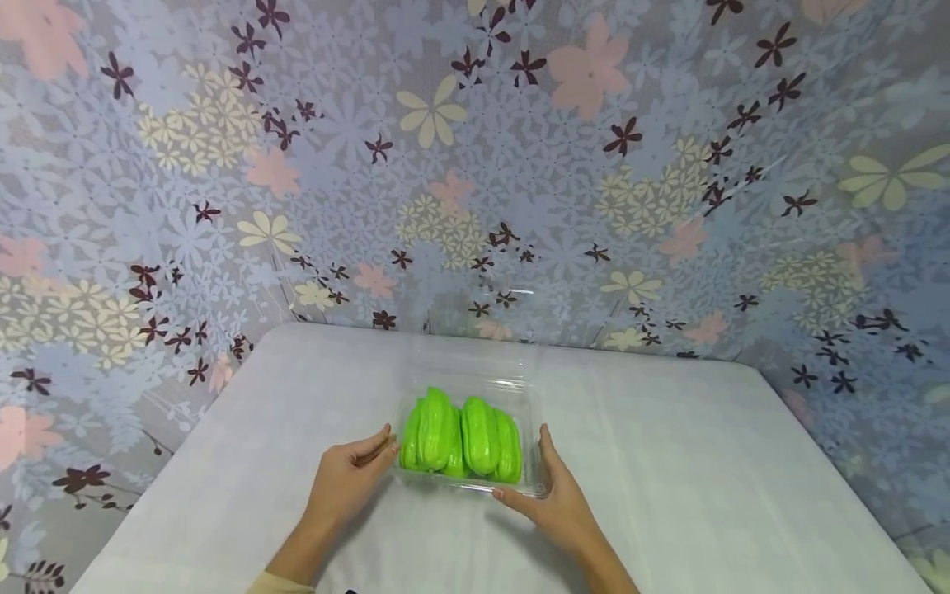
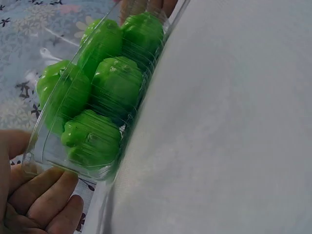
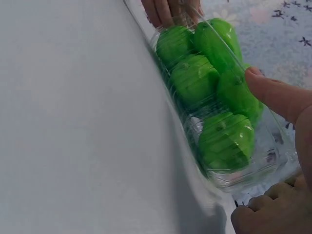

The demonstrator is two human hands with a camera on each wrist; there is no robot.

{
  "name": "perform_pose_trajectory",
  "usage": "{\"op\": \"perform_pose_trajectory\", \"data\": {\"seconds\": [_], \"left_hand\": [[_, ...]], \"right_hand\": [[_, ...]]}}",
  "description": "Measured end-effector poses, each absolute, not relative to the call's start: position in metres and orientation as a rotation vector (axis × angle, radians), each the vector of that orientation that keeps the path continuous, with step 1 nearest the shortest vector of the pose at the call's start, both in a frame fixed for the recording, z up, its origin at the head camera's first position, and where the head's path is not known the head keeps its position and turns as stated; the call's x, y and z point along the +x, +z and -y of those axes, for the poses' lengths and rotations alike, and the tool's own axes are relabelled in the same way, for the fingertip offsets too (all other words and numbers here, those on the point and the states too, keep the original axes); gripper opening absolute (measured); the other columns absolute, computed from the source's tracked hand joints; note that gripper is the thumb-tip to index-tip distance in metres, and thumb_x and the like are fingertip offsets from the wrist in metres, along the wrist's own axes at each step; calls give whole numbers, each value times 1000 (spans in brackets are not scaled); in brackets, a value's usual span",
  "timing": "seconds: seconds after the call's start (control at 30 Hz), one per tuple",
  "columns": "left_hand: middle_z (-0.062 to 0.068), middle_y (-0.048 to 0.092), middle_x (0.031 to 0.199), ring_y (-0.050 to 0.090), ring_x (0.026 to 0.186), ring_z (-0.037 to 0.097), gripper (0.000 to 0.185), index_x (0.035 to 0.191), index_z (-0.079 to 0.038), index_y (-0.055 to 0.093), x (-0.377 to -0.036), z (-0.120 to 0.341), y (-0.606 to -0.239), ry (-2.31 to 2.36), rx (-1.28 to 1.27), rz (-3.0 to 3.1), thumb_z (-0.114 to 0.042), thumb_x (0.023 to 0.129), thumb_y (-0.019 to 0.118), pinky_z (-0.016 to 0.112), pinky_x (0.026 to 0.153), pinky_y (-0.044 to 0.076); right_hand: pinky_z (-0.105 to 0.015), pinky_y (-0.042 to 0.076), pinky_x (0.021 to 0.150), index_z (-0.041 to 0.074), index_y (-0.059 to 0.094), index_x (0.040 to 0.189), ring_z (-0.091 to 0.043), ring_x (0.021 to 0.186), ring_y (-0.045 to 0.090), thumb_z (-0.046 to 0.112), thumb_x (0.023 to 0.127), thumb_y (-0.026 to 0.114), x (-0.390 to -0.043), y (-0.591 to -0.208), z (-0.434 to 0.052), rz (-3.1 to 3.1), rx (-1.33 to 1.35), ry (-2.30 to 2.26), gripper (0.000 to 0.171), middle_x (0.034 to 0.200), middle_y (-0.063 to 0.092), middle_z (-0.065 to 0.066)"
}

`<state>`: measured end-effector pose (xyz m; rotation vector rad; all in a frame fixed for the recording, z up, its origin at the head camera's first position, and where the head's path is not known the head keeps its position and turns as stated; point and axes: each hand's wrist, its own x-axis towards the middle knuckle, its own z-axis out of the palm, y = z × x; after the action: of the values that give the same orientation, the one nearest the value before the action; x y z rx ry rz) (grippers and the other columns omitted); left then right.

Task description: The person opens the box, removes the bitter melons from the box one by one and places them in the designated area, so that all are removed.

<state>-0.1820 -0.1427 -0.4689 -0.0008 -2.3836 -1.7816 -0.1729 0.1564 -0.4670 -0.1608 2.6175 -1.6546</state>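
While the clear clamshell box [image 1: 469, 429] of green peppers [image 1: 460, 436] sits mid-worktop [image 1: 668, 462], gripped at its ends by both hands, left [image 1: 349, 483] and right [image 1: 552, 499], its thin slippery walls are judged easily crushed.

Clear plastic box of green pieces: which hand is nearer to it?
Neither: both touch it. The left hand holds the clear plastic box at its left end, the right hand at its right end.

Clear, glossy thin plastic for the clamshell box [image 1: 466, 412], ribbed and catching highlights. Inside the box, bright green vegetables [image 1: 460, 437], smooth and waxy-shiny. Under the box, matt white cloth over the worktop [image 1: 668, 462]. Behind the box, flower-printed sheeting [image 1: 519, 165], faintly sheened.
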Motion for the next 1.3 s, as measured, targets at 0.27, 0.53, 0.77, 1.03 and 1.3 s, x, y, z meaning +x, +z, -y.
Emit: {"op": "perform_pose_trajectory", "data": {"seconds": [0.27,0.53,0.77,1.03,1.3], "left_hand": [[7,74,110,71,103,25,52,130,-8,67,-179,137,-471,-1741,-53,2392,-37,88,80,37,88,58],[6,63,112,63,103,20,76,145,-10,53,-183,128,-471,-1635,-169,2516,-42,83,83,50,101,48],[6,53,108,54,101,23,81,150,-7,46,-189,130,-466,-1509,-223,2577,-46,87,78,50,97,47],[14,50,132,57,104,25,78,153,-10,40,-178,145,-468,-1485,-161,2619,-47,92,72,50,91,48],[12,50,144,59,110,27,81,155,-12,37,-178,149,-464,-1447,-216,2674,-51,92,71,53,90,50]], "right_hand": [[-51,19,118,4,9,162,-39,149,17,39,77,88,-164,-462,-167,-2643,-117,-1589,121,165,11,-18],[-51,23,117,6,12,162,-40,147,21,41,77,89,-157,-457,-174,-2661,-120,-1532,120,165,13,-16],[-52,25,117,7,15,162,-39,146,26,45,75,88,-164,-447,-171,-2743,-168,-1415,119,163,21,-16],[-56,29,115,7,16,162,-41,144,30,48,75,87,-165,-448,-156,-2730,-217,-1354,120,160,27,-21],[-59,28,115,5,13,161,-42,145,29,51,75,86,-159,-447,-156,-2730,-174,-1289,122,160,28,-21]]}}
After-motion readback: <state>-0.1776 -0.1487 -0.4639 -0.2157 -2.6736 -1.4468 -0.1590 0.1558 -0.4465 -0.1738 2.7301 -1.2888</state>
